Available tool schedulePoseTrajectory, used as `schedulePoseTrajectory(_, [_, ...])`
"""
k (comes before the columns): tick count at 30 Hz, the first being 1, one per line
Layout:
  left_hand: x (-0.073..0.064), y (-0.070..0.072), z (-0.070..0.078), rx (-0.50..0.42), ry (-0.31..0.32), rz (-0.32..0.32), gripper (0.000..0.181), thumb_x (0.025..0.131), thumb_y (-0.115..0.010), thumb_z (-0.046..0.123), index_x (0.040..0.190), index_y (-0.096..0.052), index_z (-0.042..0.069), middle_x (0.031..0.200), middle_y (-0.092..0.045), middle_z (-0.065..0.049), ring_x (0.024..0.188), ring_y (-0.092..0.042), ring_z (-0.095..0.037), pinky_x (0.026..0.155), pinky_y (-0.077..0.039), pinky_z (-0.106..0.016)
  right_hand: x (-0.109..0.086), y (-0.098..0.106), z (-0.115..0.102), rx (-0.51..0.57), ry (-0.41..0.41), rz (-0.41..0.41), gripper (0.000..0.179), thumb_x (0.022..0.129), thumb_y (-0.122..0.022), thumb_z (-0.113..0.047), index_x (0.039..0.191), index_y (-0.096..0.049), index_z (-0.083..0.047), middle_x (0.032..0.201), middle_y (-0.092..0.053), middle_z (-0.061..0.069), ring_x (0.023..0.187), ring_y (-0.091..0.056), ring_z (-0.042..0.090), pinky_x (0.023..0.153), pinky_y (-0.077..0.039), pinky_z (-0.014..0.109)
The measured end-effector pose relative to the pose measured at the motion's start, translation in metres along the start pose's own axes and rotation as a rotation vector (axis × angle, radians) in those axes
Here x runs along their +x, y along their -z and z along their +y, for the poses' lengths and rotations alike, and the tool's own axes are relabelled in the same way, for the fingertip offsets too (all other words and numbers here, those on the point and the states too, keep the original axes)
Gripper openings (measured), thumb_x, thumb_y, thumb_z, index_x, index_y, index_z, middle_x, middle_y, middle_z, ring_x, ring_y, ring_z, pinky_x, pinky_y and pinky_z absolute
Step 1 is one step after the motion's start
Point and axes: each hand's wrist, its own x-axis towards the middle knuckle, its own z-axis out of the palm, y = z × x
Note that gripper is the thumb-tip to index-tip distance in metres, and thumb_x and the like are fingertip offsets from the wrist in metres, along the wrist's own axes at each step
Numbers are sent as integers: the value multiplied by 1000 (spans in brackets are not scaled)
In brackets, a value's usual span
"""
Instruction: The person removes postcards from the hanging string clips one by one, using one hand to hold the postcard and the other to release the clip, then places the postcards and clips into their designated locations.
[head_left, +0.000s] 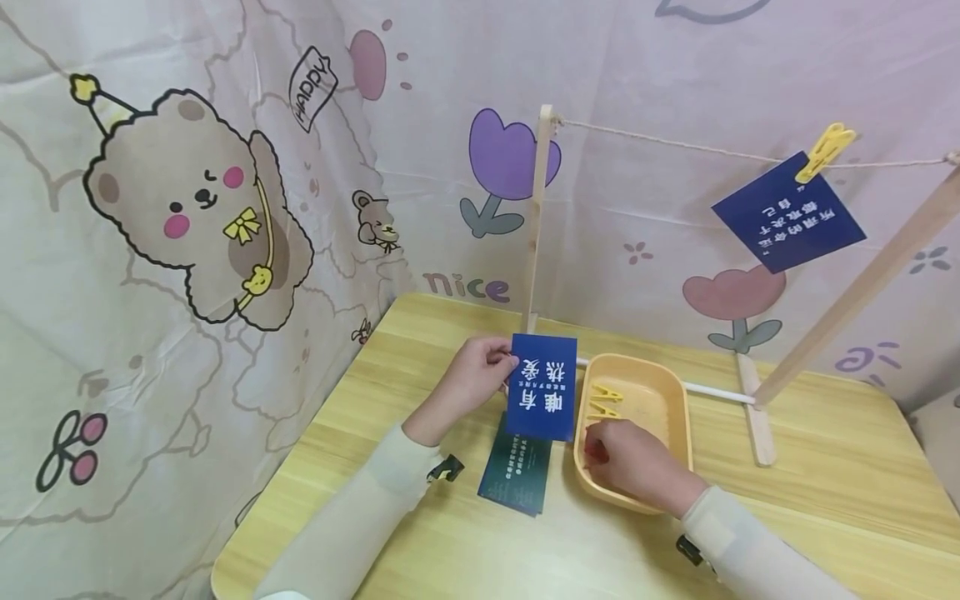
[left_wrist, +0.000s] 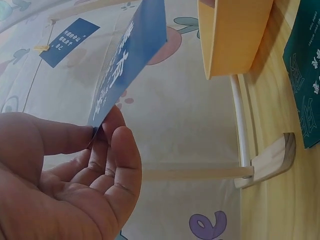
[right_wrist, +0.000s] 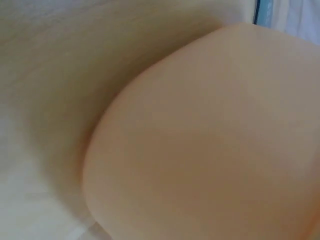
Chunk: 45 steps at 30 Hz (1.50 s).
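Observation:
My left hand (head_left: pixel 480 367) pinches a dark blue card (head_left: pixel 543 387) with white characters by its edge, thumb against fingers, as the left wrist view also shows. Under it on the table lie dark green cards (head_left: pixel 517 462), partly covered. My right hand (head_left: pixel 637 462) reaches into a yellow plastic basin (head_left: pixel 682 425), its fingers curled at a small red piece (head_left: pixel 596 446), mostly hidden by the hand. Beside those fingers, yellow clothespins (head_left: pixel 606 400) lie in the basin. The basin's outer wall (right_wrist: pixel 200 135) fills most of the right wrist view, where the hand is out of sight.
Behind the basin stands a wooden frame with a left post (head_left: pixel 536 225), a right post (head_left: pixel 855 287) and a white bottom bar (head_left: pixel 720 392). From its string (head_left: pixel 675 146) hangs another blue card (head_left: pixel 787 212) by a yellow clothespin (head_left: pixel 825 152). Printed cloth (head_left: pixel 420 167) backs the table.

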Motion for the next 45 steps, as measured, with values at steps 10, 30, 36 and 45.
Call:
schedulePoseTrajectory(10, [-3,-3,-9,96,30,-65,20,109,-65,8,124,-74,0,81,-70,-8,75,-69,-28,67,-61,-30,-24,33,-8,-13,-75,179,15,91,-89,-25,95,-75,-18,90,-70,-3,74,-59,14,69,-53,33])
schedulePoseTrajectory(30, [-15,-20,-83,206,156,-173,10,103,-70,4,104,-77,-2,75,-71,-10,60,-64,-17,56,-55,-23,-60,19,-28,92,143,608,24,93,-84,-7,87,-73,-27,78,-59,-18,59,-43,-4,52,-40,17])
schedulePoseTrajectory(36, [-16,-26,-91,253,180,-119,7,101,-74,5,103,-76,-2,78,-73,-8,64,-68,-18,58,-59,-26,-65,13,-30,112,160,635,27,91,-84,-3,87,-73,-27,79,-59,-18,60,-43,-5,53,-38,14])
schedulePoseTrajectory(45, [-21,-31,-92,428,121,-21,8,96,-81,8,101,-78,3,85,-72,-2,75,-67,-13,69,-61,-28,-69,6,-31,134,198,667,29,90,-83,0,88,-73,-27,80,-62,-17,62,-45,-6,54,-39,11])
